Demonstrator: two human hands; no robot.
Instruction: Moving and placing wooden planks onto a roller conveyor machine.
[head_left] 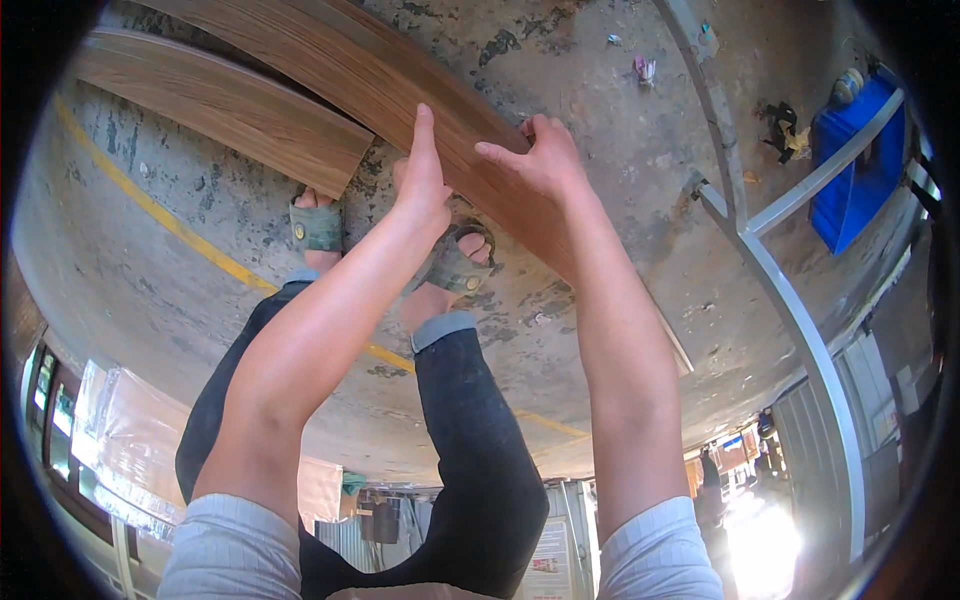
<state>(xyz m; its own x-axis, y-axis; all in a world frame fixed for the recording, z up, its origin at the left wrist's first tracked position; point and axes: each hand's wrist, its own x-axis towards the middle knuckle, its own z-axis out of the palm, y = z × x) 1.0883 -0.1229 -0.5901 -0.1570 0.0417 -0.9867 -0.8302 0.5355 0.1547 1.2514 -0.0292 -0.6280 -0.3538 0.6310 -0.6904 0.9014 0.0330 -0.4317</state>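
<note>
A long brown wood-grain plank (395, 90) runs from the upper left down toward the lower right, low over the concrete floor. My left hand (424, 180) is at its near edge, with the thumb pointing up along the face and the fingers curled at the edge, partly hidden. Across from it, my right hand (545, 160) grips the far edge, its thumb on the top face and its fingers bent over the side. A second, shorter-looking wood-grain plank (230, 115) lies to the left, its end near my left foot.
A grey metal frame (745, 225) stands on the right, with a blue plastic crate (850, 160) behind its bars. My sandalled feet (318, 225) are beside the planks. A yellow line (200, 245) crosses the stained floor (640, 200). Small litter (645, 70) lies beyond the plank.
</note>
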